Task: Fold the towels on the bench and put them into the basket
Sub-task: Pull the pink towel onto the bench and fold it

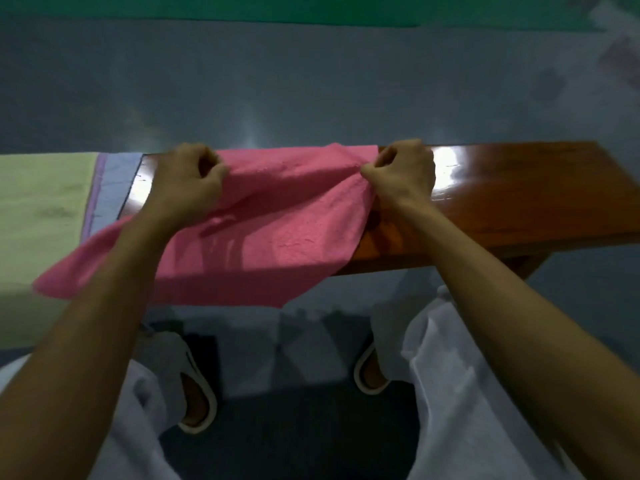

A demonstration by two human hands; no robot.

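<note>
Left hand and right hand pinching pink towel, arms outstretched over bench

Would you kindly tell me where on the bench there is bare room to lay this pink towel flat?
The bench is bare to the right of the right hand. The left end is crowded with the green towel and blue towel; the pink towel covers the middle.
</note>
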